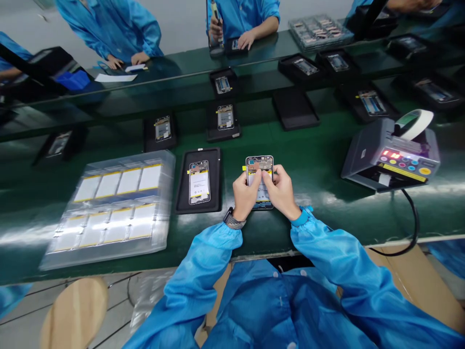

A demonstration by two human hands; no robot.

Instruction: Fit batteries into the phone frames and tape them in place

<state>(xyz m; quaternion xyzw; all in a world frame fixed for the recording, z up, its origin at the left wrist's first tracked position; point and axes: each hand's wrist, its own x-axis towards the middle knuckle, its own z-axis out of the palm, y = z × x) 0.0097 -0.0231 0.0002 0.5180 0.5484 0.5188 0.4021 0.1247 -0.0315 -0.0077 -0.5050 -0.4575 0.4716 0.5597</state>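
Note:
An opened smartphone lies on the green bench in front of me, its circuit board showing at the top and a white battery below. My left hand grips its left side, the thumb pressed on the upper part of the battery. From the other side my right hand grips the phone, its thumb beside the left one. Both hands' fingertips are partly hidden around the edges. A yellow tab sticks out at the phone's upper left. Just left, a second opened phone with a battery rests in a black tray.
A stack of clear plastic trays with several white batteries is at left. A grey tape dispenser with a lit panel stands at right, its cable trailing forward. Beyond, black trays line the conveyor. Co-workers in blue work opposite.

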